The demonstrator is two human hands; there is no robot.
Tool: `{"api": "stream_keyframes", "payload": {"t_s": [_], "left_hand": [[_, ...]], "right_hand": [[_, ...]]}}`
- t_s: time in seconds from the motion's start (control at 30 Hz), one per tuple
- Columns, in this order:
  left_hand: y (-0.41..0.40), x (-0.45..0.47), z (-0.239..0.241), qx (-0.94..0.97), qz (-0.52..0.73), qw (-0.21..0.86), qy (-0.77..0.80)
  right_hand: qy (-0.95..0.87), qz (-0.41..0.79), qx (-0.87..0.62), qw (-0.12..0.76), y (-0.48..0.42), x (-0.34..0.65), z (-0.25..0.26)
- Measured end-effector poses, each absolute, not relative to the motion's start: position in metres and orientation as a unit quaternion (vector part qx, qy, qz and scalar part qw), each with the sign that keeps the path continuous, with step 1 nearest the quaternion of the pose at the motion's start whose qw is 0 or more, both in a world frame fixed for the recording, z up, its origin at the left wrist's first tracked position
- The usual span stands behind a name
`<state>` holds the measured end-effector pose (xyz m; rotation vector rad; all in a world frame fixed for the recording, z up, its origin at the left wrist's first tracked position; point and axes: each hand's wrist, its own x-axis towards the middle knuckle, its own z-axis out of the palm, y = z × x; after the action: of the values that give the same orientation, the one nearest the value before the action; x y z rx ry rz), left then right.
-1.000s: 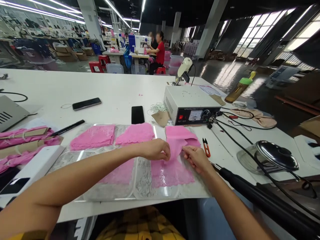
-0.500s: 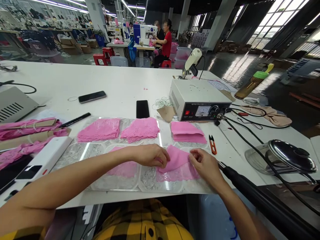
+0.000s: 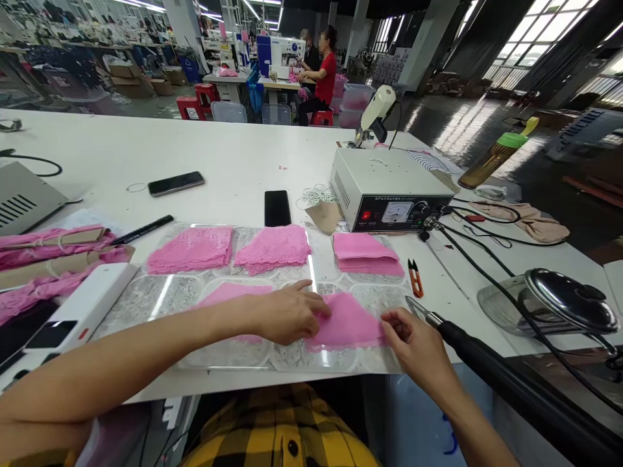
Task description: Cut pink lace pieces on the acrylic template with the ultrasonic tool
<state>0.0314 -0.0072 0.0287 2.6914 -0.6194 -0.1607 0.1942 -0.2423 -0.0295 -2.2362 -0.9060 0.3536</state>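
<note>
A plain pink fabric piece [image 3: 346,319] lies spread over a lace-edged layer on the mat. My left hand [image 3: 292,314] rests at its left edge, thumb apart from the fingers and fingertips touching the cloth. At the right corner, my right hand [image 3: 411,337] has its thumb and forefinger curled together on the fabric edge. Partly covered by my left forearm is another pink piece [image 3: 233,292]. Behind sit two stacks of pink lace pieces, the left stack [image 3: 192,250] and the middle stack [image 3: 273,248], and a folded plain pink stack [image 3: 366,253].
A black-handled tool with a metal tip [image 3: 467,344] lies close to my right hand. Orange thread snips [image 3: 415,279], a control box [image 3: 394,188], a glass pot [image 3: 549,305] and cables occupy the right. Phones [image 3: 277,209], a pen [image 3: 143,230] and pink bundles [image 3: 53,259] lie elsewhere.
The plain pink fabric, partly lifted and folded before, now lies flatter over the lace layer. My left hand moved slightly left and its thumb spread; my right hand moved slightly right and down.
</note>
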Motion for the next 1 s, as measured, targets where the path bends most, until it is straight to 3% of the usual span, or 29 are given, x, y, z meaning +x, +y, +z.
{"api": "stream_keyframes", "payload": {"t_s": [0.33,1.0], "left_hand": [[-0.046,0.059,0.026,0.984,-0.007,0.099,-0.151],[-0.082,0.087,-0.004,0.986,-0.007,0.147,-0.074]], "right_hand": [[-0.345,0.141,-0.856,0.358,-0.251,0.199,-0.031],[-0.405,0.114,-0.835,0.355,-0.239,0.199,-0.032]]}}
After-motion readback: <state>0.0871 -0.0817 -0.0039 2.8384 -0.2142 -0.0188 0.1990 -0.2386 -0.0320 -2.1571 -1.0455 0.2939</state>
